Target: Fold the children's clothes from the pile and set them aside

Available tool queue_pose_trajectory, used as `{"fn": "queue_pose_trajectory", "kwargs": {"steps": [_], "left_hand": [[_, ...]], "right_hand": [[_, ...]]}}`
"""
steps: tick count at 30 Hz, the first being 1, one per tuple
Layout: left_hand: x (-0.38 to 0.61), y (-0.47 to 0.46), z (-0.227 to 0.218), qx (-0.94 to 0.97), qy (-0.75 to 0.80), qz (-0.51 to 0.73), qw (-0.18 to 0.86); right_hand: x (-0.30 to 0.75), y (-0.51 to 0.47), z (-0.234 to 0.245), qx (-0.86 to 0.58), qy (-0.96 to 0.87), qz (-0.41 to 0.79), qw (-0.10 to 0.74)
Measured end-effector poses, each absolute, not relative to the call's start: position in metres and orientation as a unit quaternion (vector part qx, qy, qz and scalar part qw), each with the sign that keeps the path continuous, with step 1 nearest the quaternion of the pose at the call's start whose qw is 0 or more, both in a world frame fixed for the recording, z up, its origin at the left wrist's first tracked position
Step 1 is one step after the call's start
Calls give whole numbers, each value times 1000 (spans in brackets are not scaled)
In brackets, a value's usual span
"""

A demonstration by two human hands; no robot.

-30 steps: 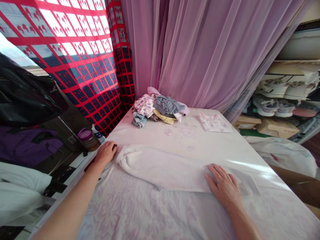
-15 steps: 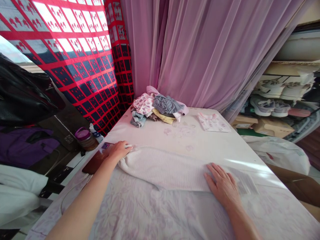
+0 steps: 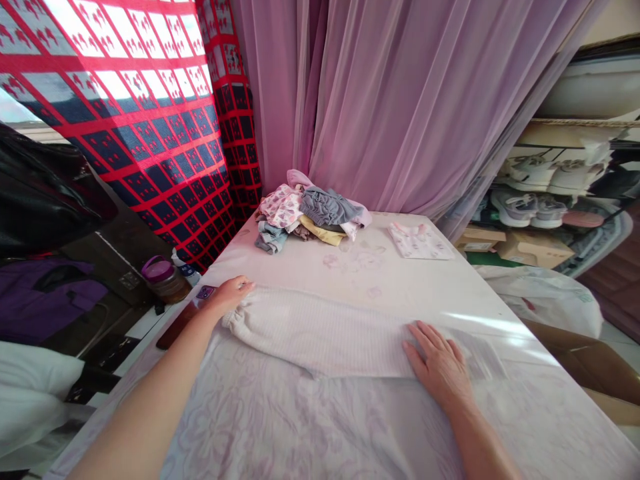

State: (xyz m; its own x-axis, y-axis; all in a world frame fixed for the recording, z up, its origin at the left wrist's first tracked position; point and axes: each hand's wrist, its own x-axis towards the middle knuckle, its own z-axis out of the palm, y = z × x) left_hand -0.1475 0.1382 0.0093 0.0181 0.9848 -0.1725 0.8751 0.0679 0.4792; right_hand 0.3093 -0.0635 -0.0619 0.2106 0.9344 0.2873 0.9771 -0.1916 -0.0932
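Note:
A pair of white ribbed pants (image 3: 325, 333) lies folded lengthwise across the bed-like surface, its gathered elastic end to the left. My left hand (image 3: 236, 293) is closed on that gathered end, thumb and fingers pinching the far corner. Flat on the fabric near the other end rests my right hand (image 3: 440, 360), fingers spread and palm down. Past it, the greyish ribbed end of the pants (image 3: 483, 357) stretches to the right. Beside my left forearm is a brown phone-like case (image 3: 175, 327), partly covered by the arm.
At the back, a pile of clothes (image 3: 315, 213) sits near the purple curtain (image 3: 400, 100). A folded pink-and-white garment (image 3: 420, 241) lies to its right. A purple-lidded jar (image 3: 165, 280) stands off the left edge. Shoes (image 3: 530, 173) fill a rack on the right, above an open cardboard box (image 3: 575, 353).
My left hand has drawn the gathered end slightly left, and the fabric looks a little more stretched. My right hand stays flat on the pants. The view has shifted slightly right.

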Motion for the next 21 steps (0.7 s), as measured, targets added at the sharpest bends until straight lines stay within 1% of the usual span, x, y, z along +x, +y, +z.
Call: {"fn": "queue_pose_trajectory", "kwargs": {"steps": [3, 8, 12, 17, 19, 21], "left_hand": [[-142, 145, 8, 671, 713, 58, 195], [-139, 146, 10, 676, 718, -1, 167], [-141, 141, 15, 682, 714, -14, 155], [-143, 140, 19, 689, 714, -40, 122], [-140, 139, 20, 690, 716, -45, 100], [-134, 135, 20, 708, 704, -22, 60]], "right_hand": [[309, -63, -63, -763, -625, -92, 136], [311, -63, -68, -758, -629, -100, 145], [315, -61, -68, -759, -628, -91, 149], [310, -56, -55, -758, -635, -52, 139], [308, -56, -49, -758, -632, -46, 151], [308, -59, -44, -771, -609, -56, 178]]}}
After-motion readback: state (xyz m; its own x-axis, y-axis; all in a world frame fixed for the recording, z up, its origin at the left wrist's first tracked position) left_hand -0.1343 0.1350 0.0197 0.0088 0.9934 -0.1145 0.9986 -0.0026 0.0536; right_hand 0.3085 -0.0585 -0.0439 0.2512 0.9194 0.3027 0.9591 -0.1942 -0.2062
